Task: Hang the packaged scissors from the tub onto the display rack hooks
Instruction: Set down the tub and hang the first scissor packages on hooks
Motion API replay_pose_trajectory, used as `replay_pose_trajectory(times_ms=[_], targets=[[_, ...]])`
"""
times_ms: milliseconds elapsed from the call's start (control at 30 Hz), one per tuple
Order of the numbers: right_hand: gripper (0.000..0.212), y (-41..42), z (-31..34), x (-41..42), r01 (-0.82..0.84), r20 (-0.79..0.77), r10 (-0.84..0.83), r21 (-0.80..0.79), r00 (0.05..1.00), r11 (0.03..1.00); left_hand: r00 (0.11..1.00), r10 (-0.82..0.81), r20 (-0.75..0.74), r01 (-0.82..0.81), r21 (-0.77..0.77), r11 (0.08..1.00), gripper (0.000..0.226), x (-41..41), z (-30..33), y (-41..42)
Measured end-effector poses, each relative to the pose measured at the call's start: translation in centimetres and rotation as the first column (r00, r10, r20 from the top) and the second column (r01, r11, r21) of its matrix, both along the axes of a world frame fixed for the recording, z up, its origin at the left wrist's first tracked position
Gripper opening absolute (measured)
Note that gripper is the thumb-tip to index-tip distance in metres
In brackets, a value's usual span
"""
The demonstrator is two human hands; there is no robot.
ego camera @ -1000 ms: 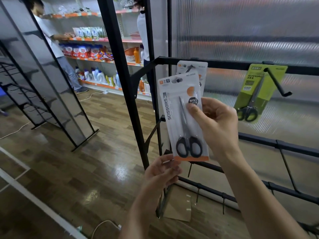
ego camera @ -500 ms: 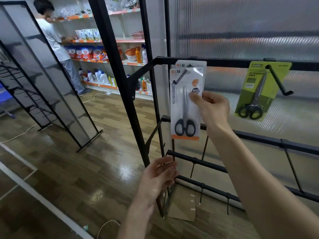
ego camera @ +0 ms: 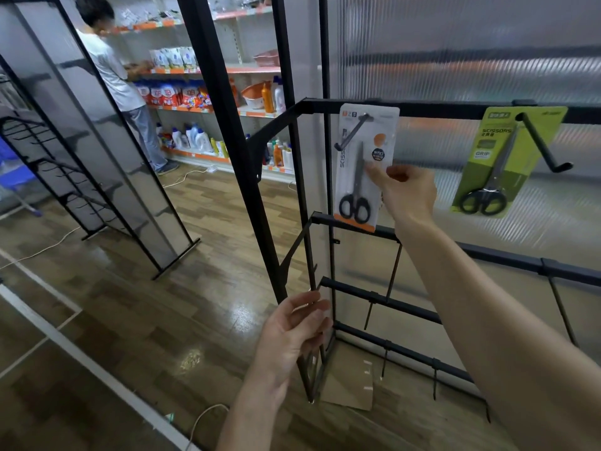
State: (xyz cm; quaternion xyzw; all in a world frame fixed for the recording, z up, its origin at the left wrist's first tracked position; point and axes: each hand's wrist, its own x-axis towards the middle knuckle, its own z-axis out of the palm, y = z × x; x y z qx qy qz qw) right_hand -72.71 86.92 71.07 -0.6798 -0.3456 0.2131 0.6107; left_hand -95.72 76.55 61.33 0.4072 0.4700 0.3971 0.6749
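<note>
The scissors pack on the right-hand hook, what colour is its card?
Lime green card with black-handled scissors, seen in the head view.
</note>
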Motion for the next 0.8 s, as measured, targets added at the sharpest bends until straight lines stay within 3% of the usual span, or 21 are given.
replay_pose_trajectory(times_ms=[100, 333, 533, 633, 800], targets=[[0.058, -1.7, -1.4, -0.6, -0.019, 0.014, 0.021, -0.088, 1.000, 0.996, 1.000, -0.015, -0.009, 0.015, 0.002, 1.000, 0.031, -0.2, -0.1, -0.2], [0.045, -7.8, -5.1, -3.4, -0.138, 0.181, 0.181, -0.225, 0.967, 0.964, 0.994, -0.083, -0.072, 0.084, 0.002, 0.996, 0.025, -1.3, -1.5, -0.6], [0.061, -14.4, -7.7, -8.3, -0.155, 0.225, 0.279, -0.449, 0.934, 0.880, 0.955, -0.185, -0.234, 0.209, 0.086, 0.974, 0.022, -4.2, -3.6, -1.4], [0.061, -18.0, -9.4, -11.2, -0.117, 0.270, 0.302, -0.538, 0.914, 0.835, 0.861, -0.257, -0.438, 0.359, 0.166, 0.919, 0.026, -6.5, -5.4, -2.0], [0.064, -23.3, -12.6, -15.7, -0.046, 0.305, 0.332, -0.671, 0.893, 0.740, 0.597, -0.366, -0.714, 0.633, 0.138, 0.762, 0.044, -9.2, -8.1, -3.8]])
